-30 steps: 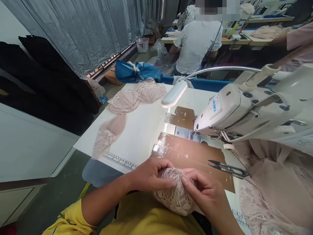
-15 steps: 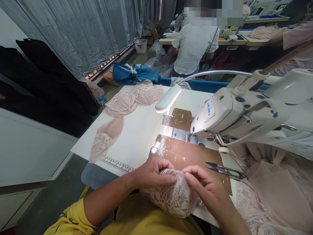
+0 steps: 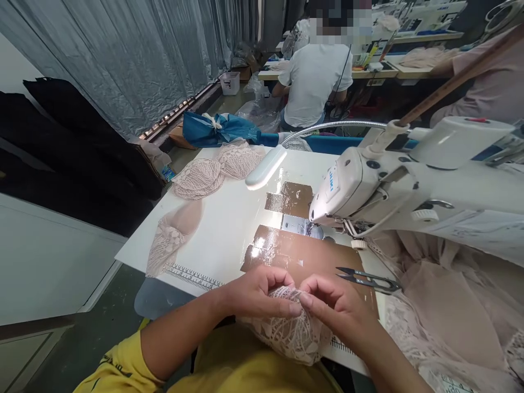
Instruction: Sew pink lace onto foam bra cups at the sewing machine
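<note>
A pale pink lace bra cup (image 3: 295, 333) is between my two hands, over the front edge of the white sewing table (image 3: 221, 229). My left hand (image 3: 262, 295) pinches its upper edge from the left, thumb on the near side. Close beside it, my right hand (image 3: 335, 300) grips the same edge between thumb and fingers. The fingertips nearly meet. Just beyond the right hand lie black thread snips (image 3: 370, 281), on the brown tape (image 3: 298, 256) stuck to the table. The sewing machine (image 3: 347, 185) stands beyond, its needle area lit.
Two joined lace cups (image 3: 216, 166) and another lace piece (image 3: 174, 237) lie on the table's left side. A lamp (image 3: 266, 166) arches over the middle. Sheer pink fabric (image 3: 446, 305) is heaped at right. A person in a white shirt (image 3: 315, 82) sits ahead; a pink sleeve shows at right.
My right hand has come slightly closer to the left along the lace edge, and the fingertips are nearer together. The whole view has shifted a little; both hands keep their grip.
</note>
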Motion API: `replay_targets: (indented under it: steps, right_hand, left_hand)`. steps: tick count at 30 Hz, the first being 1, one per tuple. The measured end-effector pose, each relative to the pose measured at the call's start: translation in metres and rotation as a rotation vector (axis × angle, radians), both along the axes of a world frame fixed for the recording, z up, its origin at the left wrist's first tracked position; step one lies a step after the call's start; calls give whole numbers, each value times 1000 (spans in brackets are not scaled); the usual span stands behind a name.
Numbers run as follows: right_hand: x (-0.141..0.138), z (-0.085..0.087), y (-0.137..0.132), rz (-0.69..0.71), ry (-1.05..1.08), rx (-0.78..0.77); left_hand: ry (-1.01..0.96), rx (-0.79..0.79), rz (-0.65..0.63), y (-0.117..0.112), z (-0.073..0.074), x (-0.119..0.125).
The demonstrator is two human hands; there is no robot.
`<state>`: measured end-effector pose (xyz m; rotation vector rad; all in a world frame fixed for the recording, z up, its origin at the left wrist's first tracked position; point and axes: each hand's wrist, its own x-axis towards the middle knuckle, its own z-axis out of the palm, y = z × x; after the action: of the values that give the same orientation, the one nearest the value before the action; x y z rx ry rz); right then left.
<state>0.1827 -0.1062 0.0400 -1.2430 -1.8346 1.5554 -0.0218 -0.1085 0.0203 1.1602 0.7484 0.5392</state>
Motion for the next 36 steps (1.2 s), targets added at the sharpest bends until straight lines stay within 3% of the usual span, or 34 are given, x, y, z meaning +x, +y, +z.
replay_targets:
  steps: [5,9,14,17,20,22,24,26,28,29,30,31,33,36]
  right_hand:
    - [6,-2,-1,-18,86,-89]
    - [6,-4,-1,-60,165,-160]
    - [2,-4,3,-187,197,-226]
    - [8,-3,5,-314,193,-181]
    - [25,-2,6,-475,133,-105]
    - [35,0,5,-546,62,-51]
    - [42,2,6,-562,-5,-2]
    - [43,5,9,-514,-87,57]
    - [39,7,15,-435,-183,129]
    - [37,8,19,-399,-235,163]
    - [35,7,24,-367,-284,192]
    - [33,6,29,-330,-330,215]
    - [29,0,37,-244,-414,263]
    - [24,-14,43,-122,-491,419]
  left_hand:
    - [-92,-25,-14,2,4,-1]
    - [-122,-58,45,0,0,9]
    - [-192,-278,231,-3,-5,23]
    - [-198,-340,390,5,4,10]
    - [-111,-193,589,20,27,-21]
    - [53,37,718,32,41,-39]
    - [302,349,750,45,48,-43]
    - [573,691,637,57,43,-29]
    - [816,979,388,67,29,0]
    - [947,1045,250,70,20,16]
    - [1040,1068,110,72,10,32]
    - [1051,1069,61,72,1,47]
    - [1045,1069,1,67,-12,66]
    - [1000,1075,-55,56,-15,72]
